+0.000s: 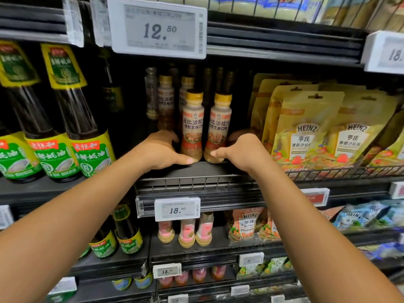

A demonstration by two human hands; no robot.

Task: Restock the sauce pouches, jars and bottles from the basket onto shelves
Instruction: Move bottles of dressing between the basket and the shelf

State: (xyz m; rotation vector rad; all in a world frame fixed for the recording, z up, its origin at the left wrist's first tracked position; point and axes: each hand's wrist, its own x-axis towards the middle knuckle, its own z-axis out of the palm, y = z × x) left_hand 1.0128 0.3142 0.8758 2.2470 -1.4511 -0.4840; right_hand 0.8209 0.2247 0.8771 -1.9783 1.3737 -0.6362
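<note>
Two small salad-dressing bottles with yellow caps stand side by side at the front of a black shelf (196,169). My left hand (160,150) curls round the base of the left bottle (192,123), thumb across its front. My right hand (243,150) wraps round the base of the right bottle (219,125) the same way. More bottles of the same kind (166,99) stand in rows behind them. The basket is out of view.
Tall dark oyster-sauce bottles (74,119) fill the shelf to the left. Yellow Heinz pouches (306,132) stand behind a wire rail on the right. Price tags (156,29) hang above and below. Lower shelves hold pink-labelled bottles (188,231) and more pouches.
</note>
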